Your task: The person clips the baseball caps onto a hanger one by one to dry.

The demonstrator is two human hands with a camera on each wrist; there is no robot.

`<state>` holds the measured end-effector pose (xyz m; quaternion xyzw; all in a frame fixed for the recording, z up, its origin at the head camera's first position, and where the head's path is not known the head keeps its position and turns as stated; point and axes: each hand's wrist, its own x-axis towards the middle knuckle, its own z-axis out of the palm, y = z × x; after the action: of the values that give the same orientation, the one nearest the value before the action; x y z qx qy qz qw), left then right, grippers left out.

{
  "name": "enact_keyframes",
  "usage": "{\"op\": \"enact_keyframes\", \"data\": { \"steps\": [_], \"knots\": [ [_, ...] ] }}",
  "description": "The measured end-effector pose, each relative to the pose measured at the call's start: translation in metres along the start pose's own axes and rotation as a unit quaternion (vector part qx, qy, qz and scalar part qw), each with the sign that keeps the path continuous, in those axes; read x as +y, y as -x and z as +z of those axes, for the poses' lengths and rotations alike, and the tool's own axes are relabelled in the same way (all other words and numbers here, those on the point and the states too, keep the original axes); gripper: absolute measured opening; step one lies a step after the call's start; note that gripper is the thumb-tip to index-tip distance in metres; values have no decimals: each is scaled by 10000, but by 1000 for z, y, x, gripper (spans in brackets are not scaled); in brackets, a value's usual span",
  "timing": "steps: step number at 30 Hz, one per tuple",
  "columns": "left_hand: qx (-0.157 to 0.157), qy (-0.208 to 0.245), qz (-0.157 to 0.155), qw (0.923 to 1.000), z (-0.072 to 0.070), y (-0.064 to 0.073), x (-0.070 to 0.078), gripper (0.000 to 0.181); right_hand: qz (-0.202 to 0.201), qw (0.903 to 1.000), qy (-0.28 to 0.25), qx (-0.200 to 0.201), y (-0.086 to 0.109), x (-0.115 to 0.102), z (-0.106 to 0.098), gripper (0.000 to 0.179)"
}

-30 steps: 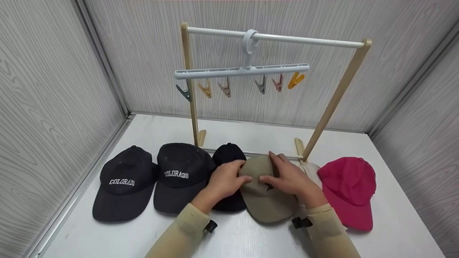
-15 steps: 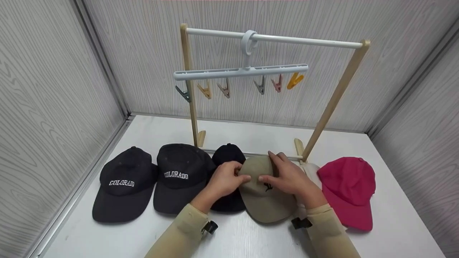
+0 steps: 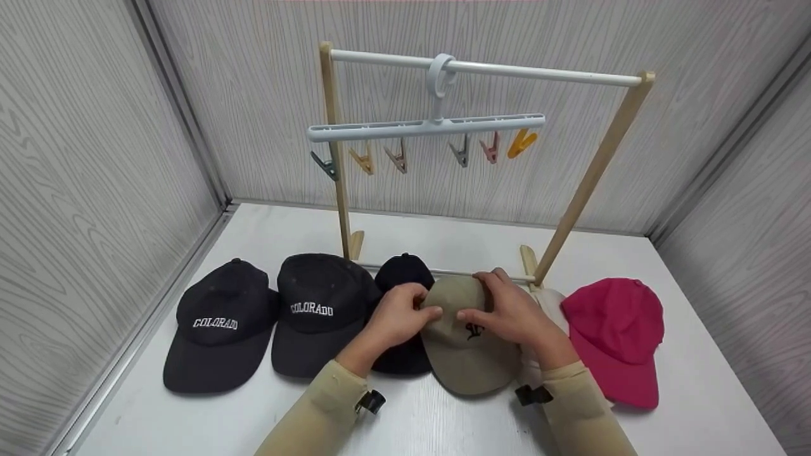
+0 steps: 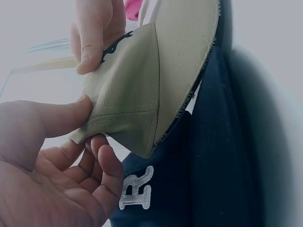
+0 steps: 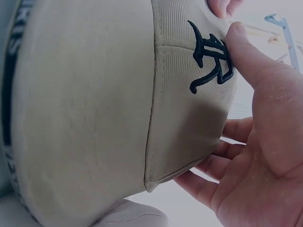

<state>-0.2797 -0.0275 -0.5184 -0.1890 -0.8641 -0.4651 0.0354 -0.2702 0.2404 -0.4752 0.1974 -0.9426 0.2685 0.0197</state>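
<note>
A khaki baseball cap (image 3: pixel 472 370) with a dark embroidered letter lies in the row of caps, brim toward me. My left hand (image 3: pixel 399 316) pinches the left edge of its crown, thumb on top and fingers curled beneath, as the left wrist view shows. On the other side my right hand (image 3: pixel 516 316) grips the crown, its thumb beside the dark letter (image 5: pixel 210 56) and its fingers behind the cloth. Partly under my left hand lies a dark cap (image 3: pixel 405 269), its white letter R (image 4: pixel 137 189) visible in the left wrist view.
Two black COLORADO caps (image 3: pixel 215 354) (image 3: pixel 323 348) lie at left, a magenta cap (image 3: pixel 618 323) at right. A pale cap (image 3: pixel 551 301) is partly hidden behind my right hand. Behind stands a wooden rack (image 3: pixel 589 177) with a light-blue hanger (image 3: pixel 424 128) bearing several coloured clips (image 3: pixel 521 144).
The khaki cap has turned slightly, its brim shifting a little left and more of the dark letter showing. Both hands keep hold of it in nearly the same place.
</note>
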Motion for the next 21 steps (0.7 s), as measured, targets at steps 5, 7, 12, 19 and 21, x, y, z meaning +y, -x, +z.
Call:
{"op": "enact_keyframes", "data": {
  "steps": [5, 7, 12, 19, 21],
  "knots": [
    [184, -3, -43, 9998, 9, -5, -14, 25, -77, 9998, -150, 115, 1, 0, 0, 83],
    [284, -162, 111, 9994, 3, 0, -4, 25, -104, 9997, -168, 133, 1, 0, 0, 80],
    [414, -200, 250, 9986, 7, -2, -10, 25, -67, 9995, -312, 50, 1, 1, 1, 76],
    [76, 190, 6, 9998, -13, 10, 30, 22, 183, 9983, -524, -179, 2, 1, -1, 79],
    [27, 198, -16, 9998, -18, 14, 42, 23, 229, 9976, -599, -242, 2, 1, -2, 80]
  ]
}}
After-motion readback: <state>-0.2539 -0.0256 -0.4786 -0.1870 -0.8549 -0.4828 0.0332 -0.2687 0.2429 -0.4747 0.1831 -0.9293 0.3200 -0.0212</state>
